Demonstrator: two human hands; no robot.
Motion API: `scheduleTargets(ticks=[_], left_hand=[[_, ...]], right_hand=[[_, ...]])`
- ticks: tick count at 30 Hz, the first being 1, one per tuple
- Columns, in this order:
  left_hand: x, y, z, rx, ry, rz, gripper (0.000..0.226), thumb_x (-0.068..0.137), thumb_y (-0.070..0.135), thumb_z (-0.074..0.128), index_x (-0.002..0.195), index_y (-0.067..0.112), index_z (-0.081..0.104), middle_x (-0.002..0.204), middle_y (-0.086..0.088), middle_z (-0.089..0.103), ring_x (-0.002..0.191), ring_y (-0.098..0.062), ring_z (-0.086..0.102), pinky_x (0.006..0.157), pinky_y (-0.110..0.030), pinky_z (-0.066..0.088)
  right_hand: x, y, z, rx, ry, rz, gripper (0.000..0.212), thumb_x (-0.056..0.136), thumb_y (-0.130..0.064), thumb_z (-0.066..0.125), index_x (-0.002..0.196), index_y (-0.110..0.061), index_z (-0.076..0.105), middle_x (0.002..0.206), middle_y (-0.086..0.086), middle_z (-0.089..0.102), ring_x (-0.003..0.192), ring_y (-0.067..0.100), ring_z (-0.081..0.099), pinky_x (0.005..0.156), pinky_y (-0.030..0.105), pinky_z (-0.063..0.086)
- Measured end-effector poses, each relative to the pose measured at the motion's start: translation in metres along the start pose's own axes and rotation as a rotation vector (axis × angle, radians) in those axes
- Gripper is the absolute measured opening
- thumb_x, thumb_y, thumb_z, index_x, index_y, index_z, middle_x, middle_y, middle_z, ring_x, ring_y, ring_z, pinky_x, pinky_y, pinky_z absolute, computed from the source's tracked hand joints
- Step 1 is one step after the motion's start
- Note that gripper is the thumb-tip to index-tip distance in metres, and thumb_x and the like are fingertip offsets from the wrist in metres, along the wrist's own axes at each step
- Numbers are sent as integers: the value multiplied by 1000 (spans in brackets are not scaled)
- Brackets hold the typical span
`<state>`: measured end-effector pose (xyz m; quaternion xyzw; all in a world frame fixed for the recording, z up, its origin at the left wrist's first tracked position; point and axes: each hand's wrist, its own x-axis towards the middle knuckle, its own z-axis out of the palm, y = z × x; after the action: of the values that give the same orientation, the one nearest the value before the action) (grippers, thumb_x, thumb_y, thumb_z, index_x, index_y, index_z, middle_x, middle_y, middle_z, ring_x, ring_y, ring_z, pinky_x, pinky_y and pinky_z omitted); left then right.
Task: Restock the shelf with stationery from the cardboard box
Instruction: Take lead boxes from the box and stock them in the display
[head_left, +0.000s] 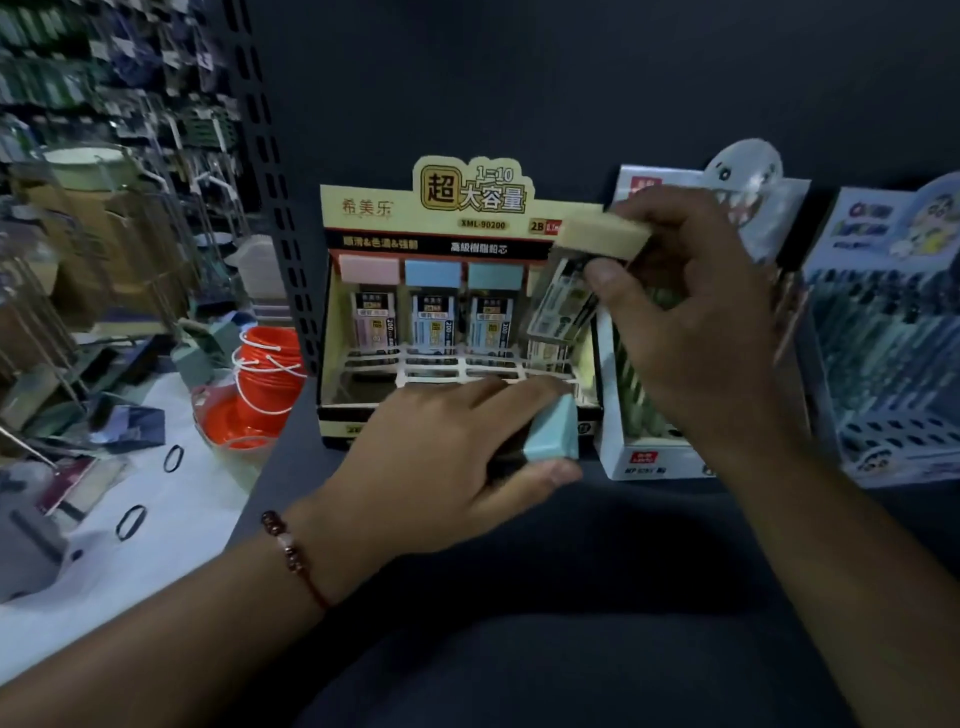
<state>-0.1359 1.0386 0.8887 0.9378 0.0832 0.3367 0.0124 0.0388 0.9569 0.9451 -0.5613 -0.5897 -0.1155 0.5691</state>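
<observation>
Putting lead cases into the yellow display box on the shelf.

The right hand pinches a tan-capped lead case, tilted over the box's right-hand slot near the back of the shelf. The left hand grips a blue-capped lead case just in front of the box. To do it well, stand the tan one up straight and slide it down next to the pink, blue and teal ones. The cases look small and clear, with colored caps and labels. The cardboard box is not in view.
</observation>
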Motion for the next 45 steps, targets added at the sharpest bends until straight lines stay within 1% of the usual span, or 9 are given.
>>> scheduleTargets(ticks=[4, 7, 10, 20, 32, 35, 39, 42, 45], left_hand=[[-1, -1, 4, -10, 4, 1, 55, 97, 66, 29, 132, 27, 46, 91, 3, 70, 65, -17, 63, 49, -30, 47], [-2, 0, 8, -14, -11, 4, 58, 97, 66, 30, 134, 26, 49, 89, 4, 69, 64, -17, 61, 50, -31, 48], [-3, 2, 11, 7, -29, 5, 62, 96, 67, 30, 133, 23, 54, 85, 4, 67, 62, -16, 60, 50, -30, 47], [-4, 3, 15, 27, -22, 8, 62, 96, 66, 30, 133, 23, 54, 83, 4, 68, 59, -16, 60, 48, -29, 47], [-4, 2, 16, 40, 6, 11, 60, 96, 65, 32, 131, 23, 55, 81, 5, 66, 57, -15, 59, 47, -28, 46], [-4, 1, 16, 57, 8, 17, 61, 96, 67, 30, 133, 24, 54, 84, 4, 68, 59, -16, 60, 48, -28, 46], [-4, 1, 16, 74, 7, 20, 62, 95, 67, 31, 134, 24, 54, 86, 3, 68, 61, -17, 61, 48, -28, 46], [-3, 1, 16, 81, 11, 26, 61, 95, 66, 33, 133, 24, 55, 83, 4, 67, 58, -16, 59, 47, -25, 43], [-3, 1, 17, 75, 4, 26, 61, 95, 66, 32, 134, 24, 54, 84, 4, 67, 58, -16, 59, 47, -28, 45]], right_hand=[[1, 15, 4, -287, -149, -30, 28, 89, -23, 65, 116, -27, 61, 105, -13, 60, 101, 9, 54, 85, 25, 44], [5, 19, 4, -360, -190, -69, 26, 87, -22, 67, 113, -22, 67, 101, -17, 56, 99, 6, 51, 85, 24, 37], [7, 19, 2, -393, -200, -77, 26, 87, -22, 67, 113, -20, 67, 99, -15, 57, 97, 11, 55, 86, 30, 40], [5, 18, -3, -349, -179, -51, 25, 89, -22, 63, 114, -18, 68, 97, -2, 67, 92, 13, 57, 81, 30, 44], [7, 15, 3, -292, -122, 64, 24, 90, -25, 65, 113, -26, 69, 90, -18, 63, 88, -1, 59, 79, 12, 44], [9, 13, 4, -276, -142, 97, 24, 90, -24, 65, 114, -27, 68, 89, -22, 62, 89, -3, 61, 80, 10, 44], [10, 13, 4, -323, -155, 79, 25, 91, -25, 64, 116, -26, 68, 94, -14, 65, 91, 1, 60, 84, 17, 45], [12, 15, 3, -243, -133, 112, 23, 91, -24, 66, 113, -27, 69, 90, -18, 65, 87, -5, 61, 78, 6, 43], [13, 18, 3, -186, -136, 137, 22, 90, -23, 68, 111, -27, 69, 88, -20, 65, 85, -9, 61, 73, 4, 43]])
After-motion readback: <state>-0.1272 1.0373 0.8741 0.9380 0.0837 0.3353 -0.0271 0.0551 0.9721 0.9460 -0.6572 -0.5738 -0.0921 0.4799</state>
